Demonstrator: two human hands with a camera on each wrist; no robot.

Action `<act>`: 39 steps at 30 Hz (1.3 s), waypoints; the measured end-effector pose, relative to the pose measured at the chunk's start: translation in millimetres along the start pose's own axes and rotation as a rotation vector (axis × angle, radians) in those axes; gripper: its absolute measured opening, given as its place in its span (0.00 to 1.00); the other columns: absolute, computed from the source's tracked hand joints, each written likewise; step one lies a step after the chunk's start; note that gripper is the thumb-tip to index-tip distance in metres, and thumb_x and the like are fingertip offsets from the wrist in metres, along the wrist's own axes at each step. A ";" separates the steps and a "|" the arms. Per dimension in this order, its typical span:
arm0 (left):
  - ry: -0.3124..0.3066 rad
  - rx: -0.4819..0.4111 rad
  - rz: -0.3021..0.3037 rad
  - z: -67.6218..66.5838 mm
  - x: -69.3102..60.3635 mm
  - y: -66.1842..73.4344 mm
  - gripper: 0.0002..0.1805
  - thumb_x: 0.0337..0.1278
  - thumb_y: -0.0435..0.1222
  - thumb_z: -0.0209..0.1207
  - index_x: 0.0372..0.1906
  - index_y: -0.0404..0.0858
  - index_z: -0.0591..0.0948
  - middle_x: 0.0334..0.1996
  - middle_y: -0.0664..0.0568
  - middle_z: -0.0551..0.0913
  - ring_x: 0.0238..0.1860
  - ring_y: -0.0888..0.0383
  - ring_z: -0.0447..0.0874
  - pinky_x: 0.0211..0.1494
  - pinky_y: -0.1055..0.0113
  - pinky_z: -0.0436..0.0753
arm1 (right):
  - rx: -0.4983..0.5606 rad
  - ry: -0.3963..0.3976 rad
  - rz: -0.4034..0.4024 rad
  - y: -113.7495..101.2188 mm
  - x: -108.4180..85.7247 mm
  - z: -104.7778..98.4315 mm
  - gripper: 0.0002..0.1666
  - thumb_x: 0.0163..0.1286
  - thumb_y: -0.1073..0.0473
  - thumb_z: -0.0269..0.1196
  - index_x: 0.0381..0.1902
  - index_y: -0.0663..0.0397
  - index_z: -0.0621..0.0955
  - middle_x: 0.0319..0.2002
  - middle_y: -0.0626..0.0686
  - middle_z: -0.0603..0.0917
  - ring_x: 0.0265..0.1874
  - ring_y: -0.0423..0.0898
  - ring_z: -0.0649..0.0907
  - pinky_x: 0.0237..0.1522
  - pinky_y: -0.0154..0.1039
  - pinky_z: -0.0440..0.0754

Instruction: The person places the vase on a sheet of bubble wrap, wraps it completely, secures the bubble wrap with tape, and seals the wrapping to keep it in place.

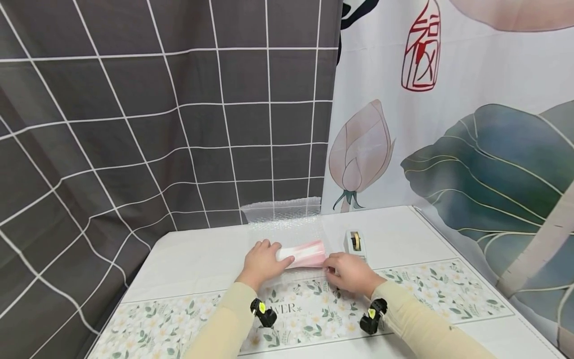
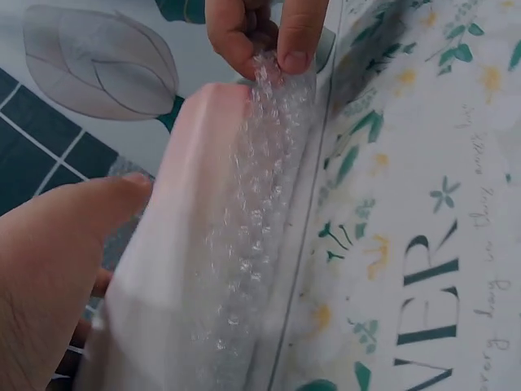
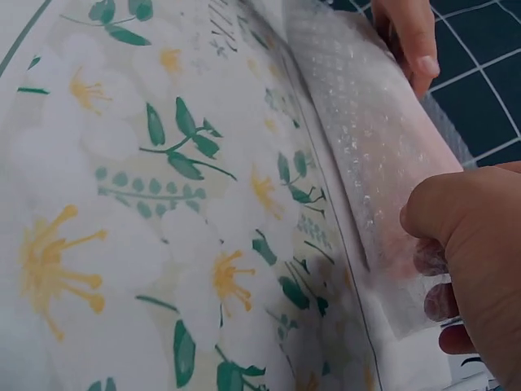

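A long, faceted vase-like object (image 1: 307, 253), pink at its right end and fading to white, lies on its side on a sheet of bubble wrap (image 1: 287, 230). My left hand (image 1: 263, 262) grips its white end, thumb toward me and fingers on the far side. At the pink end, my right hand (image 1: 349, 273) pinches the near edge of the wrap between thumb and fingers. In the left wrist view, a strip of bubble wrap (image 2: 260, 212) stands up along the object's near side. The right wrist view shows the wrap (image 3: 350, 122) covering that side.
A small tape dispenser (image 1: 356, 241) with a yellowish roll stands just behind my right hand. A floral printed band (image 1: 430, 286) runs across the white table (image 1: 179, 259). The far end of the wrap reaches a dark grid curtain (image 1: 242, 124); a lotus-print curtain (image 1: 372, 75) hangs at the right.
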State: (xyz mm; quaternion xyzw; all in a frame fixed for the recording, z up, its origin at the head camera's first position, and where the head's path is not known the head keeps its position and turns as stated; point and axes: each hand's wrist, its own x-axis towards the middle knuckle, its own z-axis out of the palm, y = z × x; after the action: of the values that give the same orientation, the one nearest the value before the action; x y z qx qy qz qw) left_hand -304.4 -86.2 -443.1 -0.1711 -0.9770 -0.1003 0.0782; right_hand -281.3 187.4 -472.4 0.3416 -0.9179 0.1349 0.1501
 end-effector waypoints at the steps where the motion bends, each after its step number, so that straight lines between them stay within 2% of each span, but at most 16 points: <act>1: -0.016 -0.015 -0.008 -2.3 0.2 1.1 0.38 0.64 0.66 0.51 0.63 0.40 0.80 0.56 0.41 0.80 0.59 0.43 0.77 0.63 0.48 0.76 | 0.006 0.008 0.013 -0.1 0.8 -0.7 0.07 0.66 0.58 0.65 0.40 0.49 0.87 0.33 0.41 0.84 0.31 0.35 0.80 0.36 0.35 0.83; 6: -0.074 -0.045 -0.016 -13.6 -0.3 5.2 0.40 0.66 0.67 0.46 0.62 0.38 0.80 0.58 0.40 0.80 0.60 0.41 0.76 0.60 0.45 0.78 | 0.021 0.054 0.075 -0.9 4.4 -3.7 0.03 0.65 0.58 0.66 0.36 0.46 0.86 0.29 0.37 0.80 0.27 0.32 0.76 0.31 0.32 0.79; 10: -0.109 -0.042 -0.011 -17.5 0.4 5.5 0.42 0.65 0.69 0.45 0.63 0.38 0.80 0.59 0.40 0.79 0.61 0.42 0.76 0.59 0.45 0.78 | 0.020 0.085 0.124 -1.2 7.0 -4.6 0.01 0.66 0.57 0.66 0.33 0.44 0.85 0.28 0.36 0.79 0.26 0.31 0.75 0.29 0.31 0.78; 17: -0.116 -0.027 0.011 -17.5 1.6 3.8 0.46 0.50 0.72 0.58 0.61 0.39 0.81 0.52 0.43 0.80 0.54 0.45 0.78 0.54 0.48 0.81 | 0.038 0.117 0.199 -4.3 10.8 -6.6 0.03 0.68 0.56 0.66 0.33 0.43 0.84 0.29 0.37 0.82 0.26 0.31 0.77 0.30 0.32 0.79; 23: -0.122 -0.017 0.040 -18.9 0.8 2.3 0.44 0.39 0.65 0.70 0.60 0.41 0.81 0.50 0.45 0.80 0.52 0.45 0.77 0.53 0.48 0.81 | 0.034 0.113 0.249 -4.6 13.7 -7.5 0.03 0.66 0.54 0.69 0.33 0.44 0.84 0.29 0.37 0.82 0.25 0.32 0.77 0.30 0.32 0.78; 31: -0.124 0.015 0.039 -19.4 -1.2 2.7 0.42 0.44 0.62 0.71 0.63 0.43 0.79 0.56 0.45 0.80 0.58 0.43 0.77 0.58 0.47 0.80 | 0.057 0.099 0.311 -5.7 15.7 -9.5 0.06 0.65 0.52 0.71 0.33 0.44 0.85 0.27 0.38 0.82 0.25 0.33 0.77 0.30 0.33 0.77; 39: -0.086 0.060 0.045 -18.1 -4.6 3.2 0.38 0.50 0.60 0.69 0.63 0.43 0.80 0.57 0.45 0.82 0.61 0.41 0.77 0.61 0.46 0.78 | 0.078 0.122 0.310 -2.1 16.7 -7.3 0.07 0.65 0.53 0.72 0.30 0.43 0.83 0.23 0.37 0.78 0.21 0.33 0.73 0.27 0.33 0.74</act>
State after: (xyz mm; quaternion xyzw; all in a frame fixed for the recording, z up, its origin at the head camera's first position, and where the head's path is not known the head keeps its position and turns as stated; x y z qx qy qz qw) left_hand -296.9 -88.8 -425.9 -0.1946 -0.9780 -0.0619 0.0433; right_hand -290.5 178.6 -459.3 0.1926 -0.9429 0.2123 0.1695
